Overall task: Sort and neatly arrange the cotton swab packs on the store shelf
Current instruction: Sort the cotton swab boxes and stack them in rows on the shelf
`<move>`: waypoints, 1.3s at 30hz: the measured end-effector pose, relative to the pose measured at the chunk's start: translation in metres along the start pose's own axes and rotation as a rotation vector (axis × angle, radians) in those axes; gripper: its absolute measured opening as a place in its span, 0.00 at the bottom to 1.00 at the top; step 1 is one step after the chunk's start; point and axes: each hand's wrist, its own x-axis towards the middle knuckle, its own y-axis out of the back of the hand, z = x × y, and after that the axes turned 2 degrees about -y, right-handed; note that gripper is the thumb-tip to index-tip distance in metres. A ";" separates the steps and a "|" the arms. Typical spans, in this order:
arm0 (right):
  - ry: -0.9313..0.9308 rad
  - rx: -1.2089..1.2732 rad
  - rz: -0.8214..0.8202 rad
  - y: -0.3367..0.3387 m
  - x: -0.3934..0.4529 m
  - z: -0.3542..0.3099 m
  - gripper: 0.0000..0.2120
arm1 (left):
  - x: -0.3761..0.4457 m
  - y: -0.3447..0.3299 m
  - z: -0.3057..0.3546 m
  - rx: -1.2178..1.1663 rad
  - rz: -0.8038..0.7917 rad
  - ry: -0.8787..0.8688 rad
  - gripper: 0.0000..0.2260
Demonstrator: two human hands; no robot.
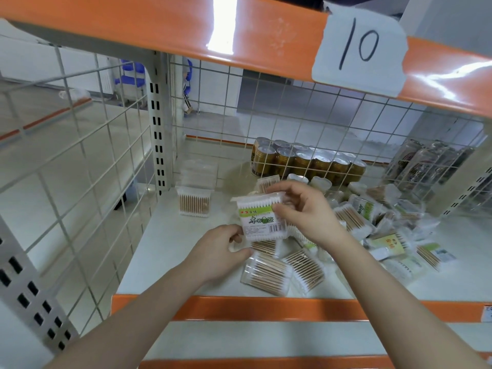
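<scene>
Orange edging runs along the front of the white shelf (170, 241), and both bare forearms cross it from the bottom of the view, their elbows cut off by the frame. Part of the left hand (218, 251) is hard to read: its fingertips curl in beneath the lower left corner of the labelled swab pack (262, 218), and whether they pinch that corner or the wrapper of a pack underneath cannot be told. The right hand (303, 211) arches over the same pack from the right, thumb pressed on the green label and fingers curled over the top edge, gripping it and holding it upright above the shelf with its printed face and barcode toward the camera. Directly below and to the right lies the loose heap of swab packs (346, 235), overlapping at all angles; several are half buried, and the print on them is too blurred to read. Farther back on the left, one pack stands by itself, the lone upright pack (193, 202), well apart from the heap, with a clear plastic stack behind it whose contents cannot be made out. Beyond the wire mesh back panel (292, 115) stands a block of gold cans (306, 162), and darker cans at the far right are partly hidden by mesh. Overhead, a paper tag reading 10 (359, 46) sticks to the upper shelf's orange edge.
</scene>
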 end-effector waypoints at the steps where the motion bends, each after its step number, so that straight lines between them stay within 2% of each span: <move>1: 0.001 -0.017 -0.008 -0.002 0.000 0.001 0.16 | 0.000 0.000 0.000 -0.020 0.004 -0.010 0.16; 8: -0.020 -0.182 0.016 -0.006 0.002 0.007 0.12 | -0.006 0.000 -0.001 -0.098 0.053 -0.030 0.10; 18: -0.054 -0.428 0.038 -0.006 0.006 0.015 0.13 | -0.010 0.000 -0.008 -0.056 0.116 -0.010 0.09; 39: -0.128 -0.422 -0.001 -0.008 0.010 0.021 0.13 | -0.018 0.003 -0.013 -0.129 0.175 0.044 0.07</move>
